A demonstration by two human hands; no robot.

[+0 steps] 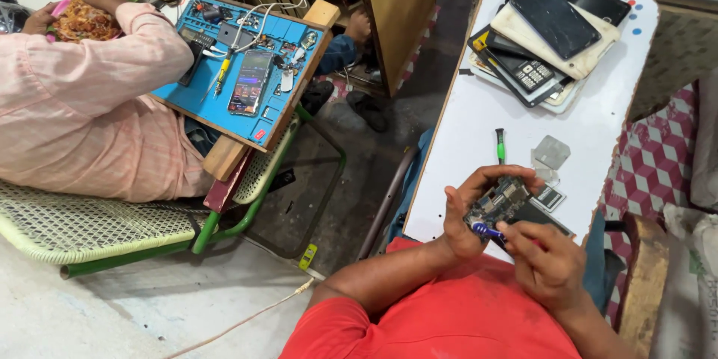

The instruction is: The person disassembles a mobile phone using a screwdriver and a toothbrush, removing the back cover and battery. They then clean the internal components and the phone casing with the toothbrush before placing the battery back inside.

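Note:
My left hand grips a small opened device with a bare circuit board, held above the near edge of a white table. My right hand holds a blue-handled tool whose tip rests against the board's lower edge. A green-handled screwdriver lies on the table just beyond my hands. Thin metal shield plates and a small flat dark part lie to the right of it.
A stack of tablets and phones sits at the table's far end. To the left, a person in a pink shirt sits on a green mesh chair beside a blue work mat carrying a phone and tools.

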